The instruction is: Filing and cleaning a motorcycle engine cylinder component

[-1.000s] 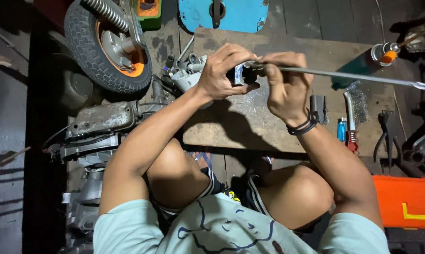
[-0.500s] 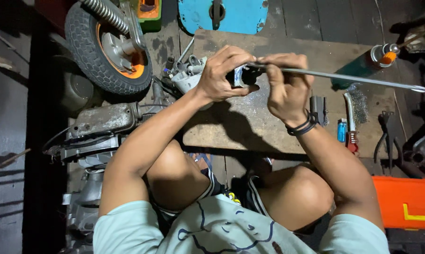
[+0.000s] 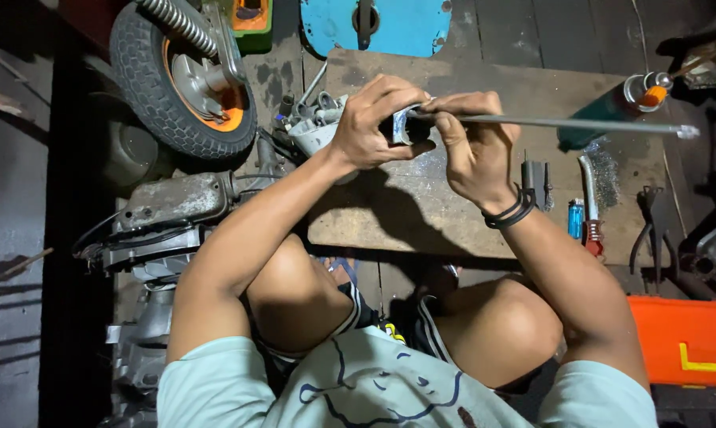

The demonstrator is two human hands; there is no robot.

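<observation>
Left hand [image 3: 371,120] is pinching a small dark metal part [image 3: 406,127], and the right hand [image 3: 473,143] is gripping a long steel rod [image 3: 580,124] running into it, both held up over the wooden board [image 3: 421,206]. I'd be keeping that rod dead straight and turning gently. Small wheel [image 3: 179,79] and spray can [image 3: 612,103] sitting off to the sides.

Left hand [image 3: 374,123] gripping small metal part [image 3: 405,127], right hand [image 3: 473,147] holding long rod [image 3: 580,124], over wooden board [image 3: 453,214]
</observation>
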